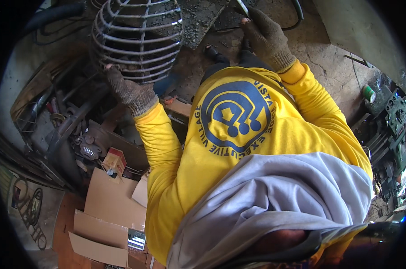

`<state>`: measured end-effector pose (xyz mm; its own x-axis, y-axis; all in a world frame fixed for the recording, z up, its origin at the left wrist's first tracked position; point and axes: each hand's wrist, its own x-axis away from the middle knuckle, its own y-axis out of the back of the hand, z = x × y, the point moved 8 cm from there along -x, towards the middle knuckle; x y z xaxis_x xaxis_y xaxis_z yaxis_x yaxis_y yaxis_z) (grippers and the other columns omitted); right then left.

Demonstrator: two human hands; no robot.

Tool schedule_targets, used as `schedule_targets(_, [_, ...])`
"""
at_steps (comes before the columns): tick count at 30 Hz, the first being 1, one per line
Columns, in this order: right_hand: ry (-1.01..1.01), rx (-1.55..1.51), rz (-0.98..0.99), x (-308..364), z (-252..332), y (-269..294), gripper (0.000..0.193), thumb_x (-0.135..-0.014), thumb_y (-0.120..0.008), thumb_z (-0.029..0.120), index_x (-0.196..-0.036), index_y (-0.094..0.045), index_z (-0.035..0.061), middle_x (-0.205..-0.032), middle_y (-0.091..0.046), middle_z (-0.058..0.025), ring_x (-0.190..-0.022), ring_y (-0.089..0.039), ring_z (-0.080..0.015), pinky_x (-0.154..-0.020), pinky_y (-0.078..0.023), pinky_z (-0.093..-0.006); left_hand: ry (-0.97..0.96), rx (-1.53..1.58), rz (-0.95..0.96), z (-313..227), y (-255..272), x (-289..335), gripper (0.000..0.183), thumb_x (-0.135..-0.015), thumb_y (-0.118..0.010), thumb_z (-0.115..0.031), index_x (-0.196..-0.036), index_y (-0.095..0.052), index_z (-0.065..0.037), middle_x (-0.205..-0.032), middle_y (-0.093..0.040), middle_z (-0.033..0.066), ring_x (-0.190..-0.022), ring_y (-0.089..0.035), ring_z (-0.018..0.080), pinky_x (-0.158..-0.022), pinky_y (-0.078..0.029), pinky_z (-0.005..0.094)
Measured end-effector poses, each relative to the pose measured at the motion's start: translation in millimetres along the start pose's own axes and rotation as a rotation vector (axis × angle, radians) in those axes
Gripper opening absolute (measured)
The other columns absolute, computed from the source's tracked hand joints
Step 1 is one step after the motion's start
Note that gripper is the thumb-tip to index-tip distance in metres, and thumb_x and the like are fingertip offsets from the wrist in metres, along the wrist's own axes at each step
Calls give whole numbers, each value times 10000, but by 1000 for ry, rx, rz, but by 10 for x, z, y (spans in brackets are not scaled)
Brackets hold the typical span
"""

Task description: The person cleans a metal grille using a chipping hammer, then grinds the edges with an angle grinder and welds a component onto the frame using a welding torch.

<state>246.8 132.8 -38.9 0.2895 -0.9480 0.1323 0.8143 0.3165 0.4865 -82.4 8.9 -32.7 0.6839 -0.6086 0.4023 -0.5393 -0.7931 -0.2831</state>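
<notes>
A rounded metal cage (pixel 142 39) of curved, evenly spaced rods stands at the upper left. At its lower edge is my left hand (pixel 131 92), in a brown knitted glove with a bare fingertip showing. That hand is closed on the cage, with some fingers hidden behind the rods. My right hand (pixel 268 38), gloved alike, is up to the right, apart from the cage. Its fingers close around a thin, pale metal rod (pixel 242 7), cut off by the top of the picture. Below the cage lies a dark, grit-covered plate (pixel 200 22).
A black cable (pixel 298 9) curves beside my right hand. Opened cardboard boxes (pixel 113 197) lie at lower left, near a small red-and-tan carton (pixel 115 160) and metal scrap. Dark machine parts (pixel 393 121) and a green can (pixel 369 94) are at the right. A pale panel (pixel 362 31) slants at upper right.
</notes>
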Motion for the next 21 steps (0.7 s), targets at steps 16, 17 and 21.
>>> schedule_targets(16, [-77, -22, 21, -10, -261, -37, 463, -959, -535, 446, -1264, -579, 100, -992, -690, -149, -882, -679, -288, -786, -519, -394, -110, 79, 352, -332, -68, 395, 700, -912, -534, -544, -1487, -324, -204, -1524, -322, 154, -1304, -453, 384, -1019, -432, 622])
schedule_targets(17, [-64, -15, 21, -15, -259, -32, 453, -958, -545, 432, -1255, -581, 91, -966, -681, -144, -855, -662, -269, -771, -507, -375, 27, 419, 657, -287, -95, 390, 676, -936, -478, -555, -1493, -319, -205, -1536, -307, 145, -1344, -411, 367, -1050, -404, 611])
schedule_targets(21, [-29, 11, 12, -45, -320, -28, 435, -958, -562, 409, -1235, -585, 75, -920, -665, -139, -811, -634, -239, -745, -484, -347, 56, 539, 829, -296, -170, 455, 623, -982, -364, -541, -1494, -318, -190, -1529, -323, 148, -1375, -374, 336, -1100, -353, 580])
